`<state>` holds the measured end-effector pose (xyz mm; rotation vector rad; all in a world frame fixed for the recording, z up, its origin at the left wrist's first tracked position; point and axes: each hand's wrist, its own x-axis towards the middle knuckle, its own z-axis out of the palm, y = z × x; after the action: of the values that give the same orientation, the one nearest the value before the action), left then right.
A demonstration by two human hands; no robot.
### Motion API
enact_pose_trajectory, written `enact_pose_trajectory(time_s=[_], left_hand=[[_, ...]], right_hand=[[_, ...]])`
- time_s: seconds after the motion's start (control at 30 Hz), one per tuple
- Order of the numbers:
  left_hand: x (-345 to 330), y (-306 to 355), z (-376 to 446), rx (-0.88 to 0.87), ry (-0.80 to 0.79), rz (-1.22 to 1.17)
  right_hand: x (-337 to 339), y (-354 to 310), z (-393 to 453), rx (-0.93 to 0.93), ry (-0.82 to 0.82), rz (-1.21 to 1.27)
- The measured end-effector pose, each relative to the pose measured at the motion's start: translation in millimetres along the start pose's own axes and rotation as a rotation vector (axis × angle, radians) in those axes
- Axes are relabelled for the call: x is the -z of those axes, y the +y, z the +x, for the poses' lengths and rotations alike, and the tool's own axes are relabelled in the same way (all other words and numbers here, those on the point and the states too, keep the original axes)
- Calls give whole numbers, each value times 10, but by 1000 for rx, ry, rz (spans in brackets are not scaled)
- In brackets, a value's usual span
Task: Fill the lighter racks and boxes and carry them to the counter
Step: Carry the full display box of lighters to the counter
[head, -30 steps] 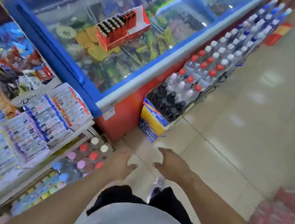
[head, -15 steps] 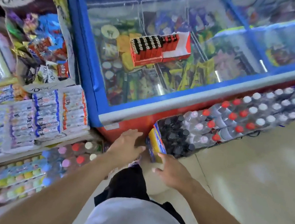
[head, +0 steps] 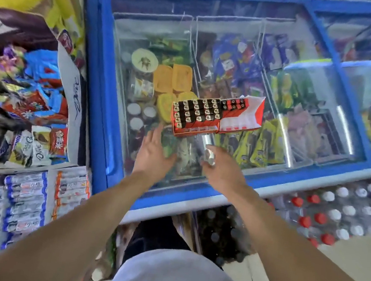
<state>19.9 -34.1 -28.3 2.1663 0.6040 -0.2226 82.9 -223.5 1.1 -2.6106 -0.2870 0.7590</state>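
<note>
A red lighter box (head: 196, 120) lies on the glass lid of the blue chest freezer (head: 97, 80). Rows of black-topped lighters fill it, and its red-and-white flap (head: 242, 117) is folded open to the right. My left hand (head: 154, 152) hovers open over the glass just below the box's left corner, fingers spread, not touching it. My right hand (head: 220, 171) is over the glass below the box's middle. Its fingers are loosely bent and blurred, with a bright glare at the tips, and I see nothing held in it.
Snack and sweet racks (head: 28, 118) stand along the left. Packs of bottled drinks (head: 337, 209) with red and white caps line the floor in front of the freezer. Tiled floor (head: 352, 271) lies at the lower right.
The view has swung from the floor up over the freezer. Both hands have risen from knee height to over the glass lid, close to the lighter box.
</note>
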Motion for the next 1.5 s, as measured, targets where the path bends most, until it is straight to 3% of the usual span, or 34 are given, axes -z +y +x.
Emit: enact_pose_trajectory(time_s=[0.3, 0.47, 0.67, 0.8, 1.0, 1.23, 1.5], left_hand=[[10, 172, 745, -101, 20, -48], [69, 119, 758, -143, 38, -3], [211, -152, 690, -209, -48, 109], [259, -294, 536, -240, -97, 128], [262, -349, 302, -202, -115, 72], [293, -319, -67, -146, -213, -42], [70, -368, -831, -124, -203, -234]], right_hand=[[31, -60, 406, 102, 97, -74], [-33, 96, 351, 17, 61, 129], [-105, 125, 222, -110, 66, 266], [-119, 36, 218, -49, 54, 330], [-141, 6, 271, 71, 17, 226], [-154, 128, -17, 33, -64, 333], [-365, 345, -729, 49, 22, 480]])
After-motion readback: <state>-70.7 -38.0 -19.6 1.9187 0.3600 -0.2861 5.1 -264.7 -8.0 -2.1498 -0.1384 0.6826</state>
